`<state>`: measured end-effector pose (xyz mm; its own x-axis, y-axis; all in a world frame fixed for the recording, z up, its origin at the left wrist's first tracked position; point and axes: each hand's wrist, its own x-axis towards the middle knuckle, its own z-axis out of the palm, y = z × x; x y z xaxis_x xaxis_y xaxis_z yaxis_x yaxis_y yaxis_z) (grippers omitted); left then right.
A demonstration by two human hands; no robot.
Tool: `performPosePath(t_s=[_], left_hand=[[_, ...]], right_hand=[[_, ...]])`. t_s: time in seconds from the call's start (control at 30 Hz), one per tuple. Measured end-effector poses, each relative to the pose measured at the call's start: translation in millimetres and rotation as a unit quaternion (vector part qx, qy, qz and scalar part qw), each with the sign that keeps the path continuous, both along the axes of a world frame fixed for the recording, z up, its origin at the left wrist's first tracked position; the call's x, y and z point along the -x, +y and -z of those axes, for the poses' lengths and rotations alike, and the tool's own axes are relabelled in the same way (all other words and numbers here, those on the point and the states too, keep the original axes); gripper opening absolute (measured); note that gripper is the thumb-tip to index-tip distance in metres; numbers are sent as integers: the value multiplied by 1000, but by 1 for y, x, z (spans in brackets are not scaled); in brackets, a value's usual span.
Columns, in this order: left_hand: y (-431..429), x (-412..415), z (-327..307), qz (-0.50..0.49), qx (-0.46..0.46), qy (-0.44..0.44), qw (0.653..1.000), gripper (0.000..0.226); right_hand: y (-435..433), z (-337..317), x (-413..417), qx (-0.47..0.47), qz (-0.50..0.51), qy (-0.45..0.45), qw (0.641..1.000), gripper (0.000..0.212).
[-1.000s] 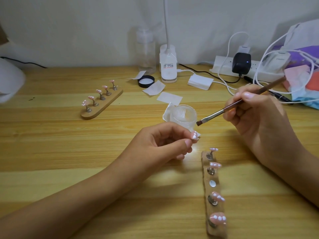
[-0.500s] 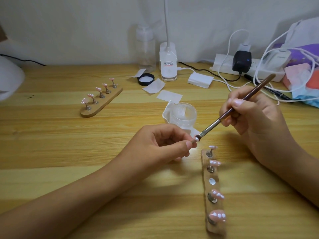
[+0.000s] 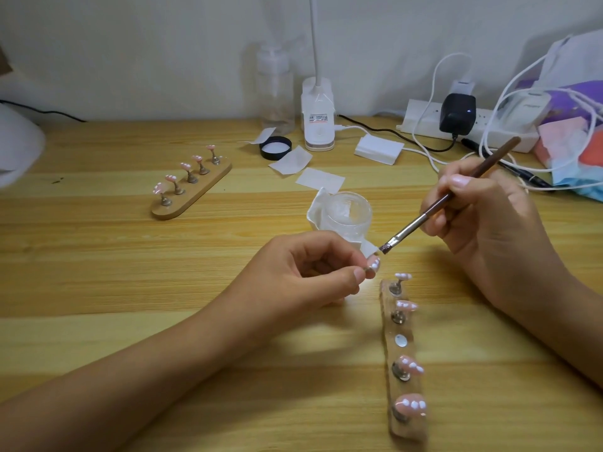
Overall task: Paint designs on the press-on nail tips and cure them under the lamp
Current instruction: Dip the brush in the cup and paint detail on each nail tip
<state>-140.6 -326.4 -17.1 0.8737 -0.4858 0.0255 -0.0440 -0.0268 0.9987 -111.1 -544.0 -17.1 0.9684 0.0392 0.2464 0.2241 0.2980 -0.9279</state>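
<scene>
My left hand (image 3: 303, 272) pinches the small metal stand of a pink nail tip (image 3: 472, 264) with white dots, between thumb and forefinger. My right hand (image 3: 483, 220) grips a brown-handled flat brush (image 3: 434, 210); its bristles hover just above and right of the held tip, not touching it. Below lies a wooden holder (image 3: 404, 357) with several pink dotted tips on stands and one bare magnet spot in the middle. A second wooden holder (image 3: 192, 187) with several tips sits at the far left. The white lamp (image 3: 19, 148) shows at the left edge, cut off.
A small clear jar (image 3: 347, 213) with a tissue stands behind my left hand. Further back are paper wipes (image 3: 319, 179), a black lid (image 3: 275, 147), a clear pump bottle (image 3: 275, 89), a white desk-lamp base (image 3: 318, 125), a power strip (image 3: 456, 125) with cables, and bags at the right.
The brush dipped down to touch the held nail tip half a second ago, and now it has lifted slightly away. My left hand has tilted the tip a little.
</scene>
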Motion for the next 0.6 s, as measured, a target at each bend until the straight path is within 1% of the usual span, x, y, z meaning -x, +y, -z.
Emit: performPosePath(t_s=[0.13, 0.3, 0.43, 0.6], left_hand=[[1, 0, 0, 6, -4, -4, 1000, 13], [1, 0, 1, 8, -14, -10, 1000, 14], [0, 0, 1, 6, -25, -17, 1000, 15], [0, 0, 2, 5, -27, -23, 999, 16]], right_hand=[[1, 0, 2, 11, -21, 7, 1000, 6], [2, 2, 3, 50, -30, -1, 998, 6], [2, 3, 3, 75, -24, -18, 997, 10], [0, 4, 2, 93, 6, -25, 995, 5]])
